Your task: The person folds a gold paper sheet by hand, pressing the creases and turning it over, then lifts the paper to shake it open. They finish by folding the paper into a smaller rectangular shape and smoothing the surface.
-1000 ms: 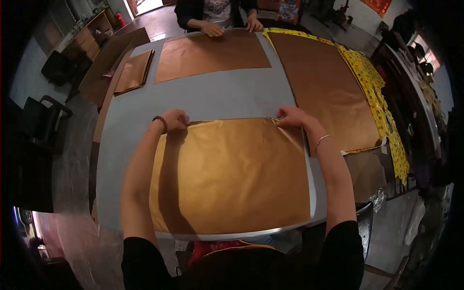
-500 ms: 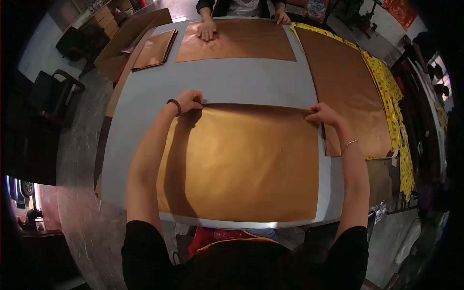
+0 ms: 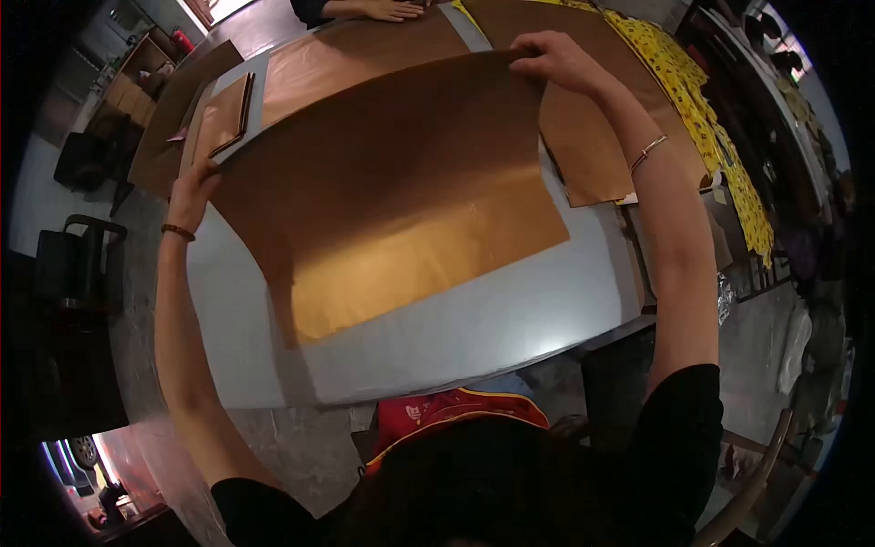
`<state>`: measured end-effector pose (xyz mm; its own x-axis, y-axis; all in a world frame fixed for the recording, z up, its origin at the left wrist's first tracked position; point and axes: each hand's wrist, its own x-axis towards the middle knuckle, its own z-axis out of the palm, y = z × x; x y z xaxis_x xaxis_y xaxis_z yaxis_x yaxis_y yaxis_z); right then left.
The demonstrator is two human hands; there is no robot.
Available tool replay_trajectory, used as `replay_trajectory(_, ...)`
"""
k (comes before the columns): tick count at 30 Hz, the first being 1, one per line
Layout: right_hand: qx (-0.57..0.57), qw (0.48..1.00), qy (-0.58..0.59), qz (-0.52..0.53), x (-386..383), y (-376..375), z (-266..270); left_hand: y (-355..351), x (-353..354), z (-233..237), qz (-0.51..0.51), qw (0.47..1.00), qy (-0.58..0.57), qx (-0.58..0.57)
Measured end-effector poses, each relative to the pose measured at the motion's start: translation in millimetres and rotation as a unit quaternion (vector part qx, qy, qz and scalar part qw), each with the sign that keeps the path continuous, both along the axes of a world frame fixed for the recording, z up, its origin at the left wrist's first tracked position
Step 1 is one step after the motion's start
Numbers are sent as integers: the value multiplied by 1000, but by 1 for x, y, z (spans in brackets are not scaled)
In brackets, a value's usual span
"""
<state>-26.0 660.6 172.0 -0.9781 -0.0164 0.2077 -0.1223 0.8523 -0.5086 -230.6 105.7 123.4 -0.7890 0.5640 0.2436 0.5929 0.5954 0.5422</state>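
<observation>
A large sheet of brown paper [image 3: 410, 191] stretches between my two hands, its far edge raised off the table and its near part sloping down to the grey tabletop. My left hand [image 3: 193, 191] pinches the far left corner, with the thumb and fingers closed over the edge. At the far right corner, my right hand [image 3: 558, 62] grips the same sheet, higher in view than the left. Light shines on the lower part of the sheet; the upper part lies in shade.
Behind the raised sheet lies another brown sheet [image 3: 301, 68], with a co-worker's hand [image 3: 392, 9] by it. A folded brown stack [image 3: 228, 114] rests at the left. Brown sheets [image 3: 583, 155] lie over yellow patterned cloth [image 3: 656, 55] at the right. Grey tabletop [image 3: 456, 337] shows nearer me.
My hands have lifted the far edge of the brown sheet and pulled it away from me, spreading wider apart. The sheet has turned, its right side now farther off. The view has shifted.
</observation>
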Motion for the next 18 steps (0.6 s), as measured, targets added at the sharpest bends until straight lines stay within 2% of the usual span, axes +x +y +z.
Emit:
replay_trajectory(1, 7, 998, 57, 16, 1, -4, 18, -5, 11, 28, 2, 1000, 7, 2)
replay_trajectory(2, 13, 993, 115, 35, -1, -8, 35, -7, 27, 56, 24, 996, 79, 22)
replay_trajectory(3, 69, 989, 134, 10, 0, -6, 51, -12, 42, 79, 46, 987, 151, 42)
replay_trajectory(4, 70, 988, 140, 17, 5, -7, 63, -20, 55, 99, 54, 985, 157, 42)
replay_trajectory(5, 61, 981, 183, 26, 15, -10, 74, -30, 70, 115, 67, 966, 247, 25)
replay_trajectory(6, 51, 972, 225, 35, 28, -14, 83, -39, 86, 124, 80, 939, 335, 6)
replay_trajectory(7, 41, 962, 266, 44, 43, -21, 89, -46, 105, 125, 90, 937, 338, 5)
replay_trajectory(9, 50, 951, 304, 31, 78, -42, 94, -54, 152, 122, 66, 867, 492, -43)
replay_trajectory(11, 47, 951, 307, 9, 121, -64, 78, -52, 198, 96, 48, 856, 511, -60)
replay_trajectory(13, 46, 954, 297, 0, 160, -72, 37, -51, 230, 46, 36, 867, 495, -38)
replay_trajectory(16, 99, 963, 250, -4, 208, -91, -31, -50, 271, -38, 76, 900, 425, -66)
replay_trajectory(18, 73, 977, 199, -5, 230, -110, -69, -47, 288, -77, 97, 912, 393, -74)
